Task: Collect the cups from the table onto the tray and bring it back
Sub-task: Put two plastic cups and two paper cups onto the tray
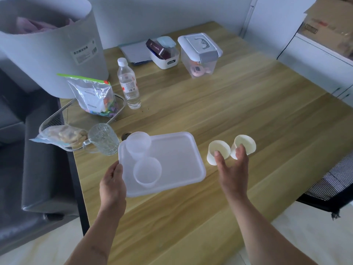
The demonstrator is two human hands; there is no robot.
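A translucent white tray [177, 159] lies on the wooden table with two clear plastic cups on it, one at its far left corner [138, 145] and one nearer me [147, 172]. My left hand [112, 182] grips the tray's left edge. Two white paper cups stand on the table right of the tray, a left one [217, 153] and a right one [244, 145]. My right hand [233, 169] reaches them with fingers spread, fingertips touching both cups. A ribbed glass mug [103, 139] stands just left of the tray.
A wire basket [57, 119] with snack bags, a water bottle [129, 85], a grey bin [55, 52], a small white organiser [165, 54] and a lidded clear box [199, 54] sit farther back. A dark sofa [38, 169] is left, a mesh chair [328, 184] right.
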